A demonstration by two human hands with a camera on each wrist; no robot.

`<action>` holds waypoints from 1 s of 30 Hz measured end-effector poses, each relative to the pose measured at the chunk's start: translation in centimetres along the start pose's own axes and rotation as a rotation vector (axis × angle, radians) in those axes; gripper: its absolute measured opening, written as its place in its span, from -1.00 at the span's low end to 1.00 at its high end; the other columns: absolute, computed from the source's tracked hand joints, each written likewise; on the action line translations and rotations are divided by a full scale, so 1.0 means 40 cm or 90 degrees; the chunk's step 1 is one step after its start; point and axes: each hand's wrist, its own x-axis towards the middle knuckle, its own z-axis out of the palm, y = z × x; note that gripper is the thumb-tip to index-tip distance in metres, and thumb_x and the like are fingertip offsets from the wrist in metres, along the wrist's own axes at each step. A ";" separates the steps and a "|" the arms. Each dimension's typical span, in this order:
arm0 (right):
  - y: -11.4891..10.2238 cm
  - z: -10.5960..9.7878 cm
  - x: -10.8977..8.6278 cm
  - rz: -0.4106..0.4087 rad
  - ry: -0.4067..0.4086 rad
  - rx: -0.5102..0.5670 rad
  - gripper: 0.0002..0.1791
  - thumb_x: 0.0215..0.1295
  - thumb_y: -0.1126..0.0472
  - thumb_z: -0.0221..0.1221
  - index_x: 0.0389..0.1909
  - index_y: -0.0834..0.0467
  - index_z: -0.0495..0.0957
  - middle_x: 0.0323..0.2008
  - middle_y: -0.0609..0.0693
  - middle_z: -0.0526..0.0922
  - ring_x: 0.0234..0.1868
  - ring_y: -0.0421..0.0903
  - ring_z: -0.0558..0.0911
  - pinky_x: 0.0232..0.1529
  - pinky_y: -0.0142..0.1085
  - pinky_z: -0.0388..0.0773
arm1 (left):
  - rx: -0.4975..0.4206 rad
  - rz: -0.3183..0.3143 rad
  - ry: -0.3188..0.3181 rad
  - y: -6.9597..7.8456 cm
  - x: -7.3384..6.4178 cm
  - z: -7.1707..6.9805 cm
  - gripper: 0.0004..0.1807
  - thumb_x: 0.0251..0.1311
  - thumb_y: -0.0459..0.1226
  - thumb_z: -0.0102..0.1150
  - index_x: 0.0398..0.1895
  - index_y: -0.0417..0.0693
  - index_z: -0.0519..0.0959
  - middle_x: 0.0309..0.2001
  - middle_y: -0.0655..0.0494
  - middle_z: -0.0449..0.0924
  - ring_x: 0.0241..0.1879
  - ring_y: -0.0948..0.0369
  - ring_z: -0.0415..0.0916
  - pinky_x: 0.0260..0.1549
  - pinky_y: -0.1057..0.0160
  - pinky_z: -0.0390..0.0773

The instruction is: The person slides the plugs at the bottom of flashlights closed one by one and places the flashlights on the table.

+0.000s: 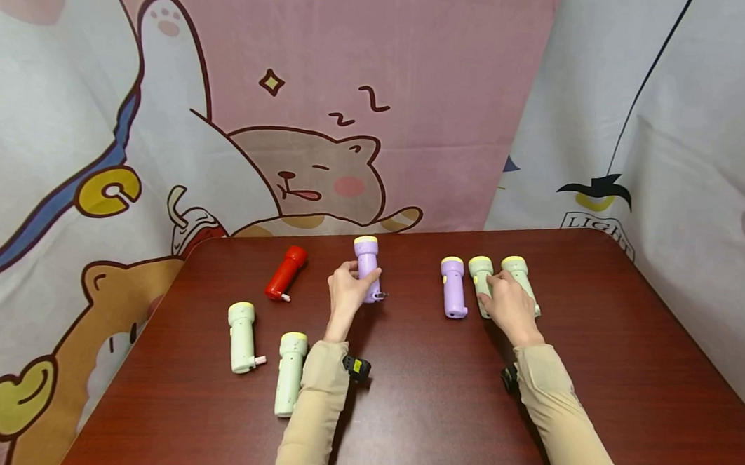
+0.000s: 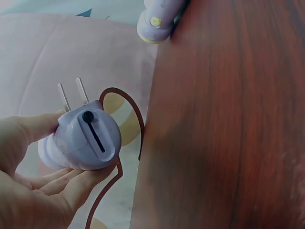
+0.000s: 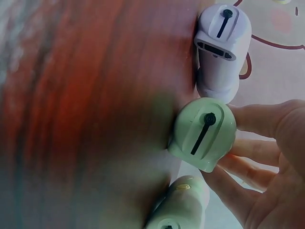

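Note:
My left hand (image 1: 347, 291) grips a purple flashlight (image 1: 367, 264) near the back of the table. In the left wrist view, two metal plug prongs stick out of that flashlight's tail (image 2: 90, 138), beside a slotted end cap. My right hand (image 1: 511, 307) holds a pale green flashlight (image 3: 202, 133), thumb on one side and fingers on the other. A second purple flashlight (image 1: 453, 287) lies just left of it. To its right, a further pale green flashlight (image 1: 517, 269) lies partly behind my hand.
A red flashlight (image 1: 286, 273) with a pale plug piece sticking out lies at the back left. Nearer are two pale green flashlights, one (image 1: 241, 338) with its plug piece out, the other (image 1: 290, 374) partly covered by my left sleeve. Printed curtain (image 1: 442, 110) hangs behind the brown table (image 1: 426, 418).

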 end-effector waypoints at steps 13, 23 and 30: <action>-0.001 -0.004 0.001 0.014 -0.008 0.018 -0.52 0.21 0.21 0.20 0.11 0.37 0.48 0.08 0.33 0.47 0.03 0.32 0.52 -0.11 0.21 0.46 | -0.057 -0.053 -0.007 0.001 -0.027 0.007 -0.46 -0.03 -0.07 0.40 -0.04 -0.24 0.59 -0.26 -0.18 0.72 -0.20 -0.01 0.67 -0.19 0.08 0.59; 0.003 -0.003 -0.003 -0.018 0.022 0.045 -0.56 0.21 0.22 0.18 0.05 0.40 0.50 -0.01 0.38 0.51 -0.01 0.33 0.53 -0.10 0.17 0.47 | -0.096 -0.072 -0.006 0.014 -0.040 0.007 -0.47 -0.04 -0.06 0.40 -0.06 -0.22 0.60 -0.26 -0.16 0.73 -0.20 0.01 0.67 -0.20 0.12 0.57; -0.037 -0.014 -0.011 -0.041 0.063 0.068 -0.60 0.22 0.22 0.21 -0.01 0.42 0.53 -0.06 0.38 0.53 -0.05 0.31 0.55 -0.09 0.15 0.49 | -0.114 -0.077 -0.017 0.020 -0.048 0.009 -0.46 -0.03 -0.05 0.39 -0.05 -0.24 0.60 -0.27 -0.17 0.73 -0.25 0.04 0.69 -0.25 0.15 0.59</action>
